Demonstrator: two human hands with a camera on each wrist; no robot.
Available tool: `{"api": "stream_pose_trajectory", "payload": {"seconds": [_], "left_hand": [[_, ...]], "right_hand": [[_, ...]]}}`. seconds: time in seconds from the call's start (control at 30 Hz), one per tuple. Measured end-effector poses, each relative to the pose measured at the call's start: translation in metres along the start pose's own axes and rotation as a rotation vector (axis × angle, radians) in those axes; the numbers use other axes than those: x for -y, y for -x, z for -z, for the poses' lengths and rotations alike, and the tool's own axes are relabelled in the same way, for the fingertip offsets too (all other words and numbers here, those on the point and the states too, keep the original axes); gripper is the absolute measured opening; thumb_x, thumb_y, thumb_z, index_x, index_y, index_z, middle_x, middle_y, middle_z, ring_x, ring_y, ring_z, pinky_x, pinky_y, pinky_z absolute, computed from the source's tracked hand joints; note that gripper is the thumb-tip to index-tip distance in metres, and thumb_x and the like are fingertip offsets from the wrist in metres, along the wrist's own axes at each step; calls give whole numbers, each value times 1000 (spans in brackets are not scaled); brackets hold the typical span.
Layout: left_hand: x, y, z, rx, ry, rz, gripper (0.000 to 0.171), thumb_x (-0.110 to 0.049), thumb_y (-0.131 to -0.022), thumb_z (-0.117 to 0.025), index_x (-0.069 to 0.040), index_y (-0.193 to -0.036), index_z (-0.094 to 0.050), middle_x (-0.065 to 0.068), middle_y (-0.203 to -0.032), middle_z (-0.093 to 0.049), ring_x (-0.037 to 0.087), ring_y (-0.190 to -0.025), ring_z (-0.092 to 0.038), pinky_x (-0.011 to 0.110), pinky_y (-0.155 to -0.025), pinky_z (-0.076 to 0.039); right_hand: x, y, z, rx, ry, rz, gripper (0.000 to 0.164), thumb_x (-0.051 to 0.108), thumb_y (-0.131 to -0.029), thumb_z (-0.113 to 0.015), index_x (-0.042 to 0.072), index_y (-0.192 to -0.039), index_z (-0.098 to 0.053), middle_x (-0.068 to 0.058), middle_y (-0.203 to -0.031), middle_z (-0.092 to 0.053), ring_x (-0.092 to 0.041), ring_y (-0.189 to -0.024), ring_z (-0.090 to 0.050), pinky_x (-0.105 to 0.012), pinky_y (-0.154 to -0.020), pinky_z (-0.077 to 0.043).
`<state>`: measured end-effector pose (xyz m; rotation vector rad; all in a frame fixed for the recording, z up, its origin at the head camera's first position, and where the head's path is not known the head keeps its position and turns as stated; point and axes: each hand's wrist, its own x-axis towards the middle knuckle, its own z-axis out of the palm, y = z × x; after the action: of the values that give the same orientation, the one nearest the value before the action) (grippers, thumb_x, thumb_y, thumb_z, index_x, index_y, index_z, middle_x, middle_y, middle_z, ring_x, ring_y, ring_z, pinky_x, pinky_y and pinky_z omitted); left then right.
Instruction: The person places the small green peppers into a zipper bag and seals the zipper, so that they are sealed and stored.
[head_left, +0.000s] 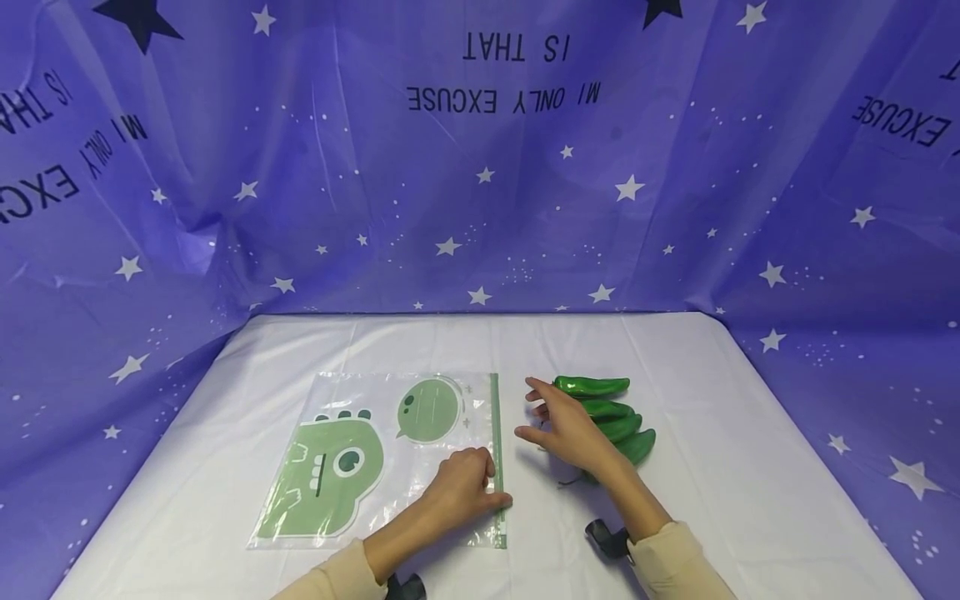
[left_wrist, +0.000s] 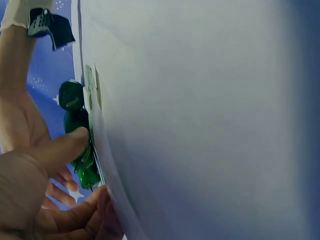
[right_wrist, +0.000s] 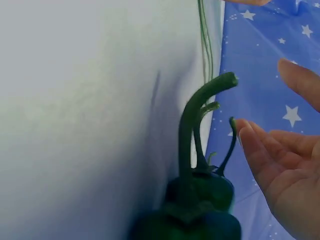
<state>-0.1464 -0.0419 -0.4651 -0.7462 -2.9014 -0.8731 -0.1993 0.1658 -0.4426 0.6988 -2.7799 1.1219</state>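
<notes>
A clear zip bag (head_left: 337, 475) with a green dinosaur print lies flat on the left of the table. Its green zip edge (head_left: 495, 417) faces right. My left hand (head_left: 459, 487) rests on the bag by that edge, thumb stretched apart from loosely bent fingers. To the right lie several long green peppers (head_left: 592, 386) side by side, stems pointing left. Over them hovers my right hand (head_left: 566, 429), fingers spread and nothing held, hiding part of the peppers. The right wrist view shows a curved pepper stem (right_wrist: 200, 100) close up, with the right hand beside it.
A white cloth (head_left: 750, 500) covers the table. Purple curtains (head_left: 480, 208) with stars and lettering enclose its back and sides. Black wrist mounts (head_left: 606, 539) sit below both hands.
</notes>
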Motion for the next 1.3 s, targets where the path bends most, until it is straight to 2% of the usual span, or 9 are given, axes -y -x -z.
{"api": "stream_pose_trajectory", "payload": {"seconds": [0.27, 0.53, 0.73, 1.03, 1.3], "left_hand": [[-4, 3, 0, -2, -12, 16, 36, -26, -63, -86, -10, -73, -55, -7, -65, -47, 9, -59, -44, 25, -52, -39], [-7, 4, -2, -4, 13, 31, 24, -17, -63, -75, -11, -73, -55, -8, -65, -48, 9, -58, -46, 23, -50, -41], [-6, 6, -3, -12, 48, 33, 18, -10, -62, -69, -11, -72, -54, -8, -64, -46, 8, -56, -44, 22, -48, -39], [-4, 9, -1, -46, 93, 51, 15, -1, -63, -63, -11, -70, -54, -11, -57, -45, 4, -50, -42, 19, -45, -38], [-2, 14, 3, -64, 133, 79, 14, -1, -70, -63, -9, -79, -56, -12, -59, -51, 2, -50, -45, 20, -47, -40]], "right_hand": [[-8, -12, -8, 14, -14, -15, 73, 26, -80, -77, 2, -139, -40, -13, -117, -61, -22, -94, -63, -37, -81, -52], [-13, -19, -17, 61, -21, -19, 72, 28, -81, -77, -2, -137, -42, -12, -112, -61, -22, -92, -64, -36, -81, -51], [-12, -24, -21, 97, -52, -15, 69, 22, -80, -77, -6, -134, -44, -15, -110, -62, -24, -91, -65, -34, -79, -52], [-19, -33, -28, 69, -55, -6, 59, 13, -77, -79, -8, -125, -52, -14, -102, -64, -18, -83, -65, -26, -72, -53], [-17, -39, -33, 65, -18, 17, 51, 12, -76, -79, -6, -119, -58, -10, -97, -66, -15, -79, -65, -22, -69, -52]]}}
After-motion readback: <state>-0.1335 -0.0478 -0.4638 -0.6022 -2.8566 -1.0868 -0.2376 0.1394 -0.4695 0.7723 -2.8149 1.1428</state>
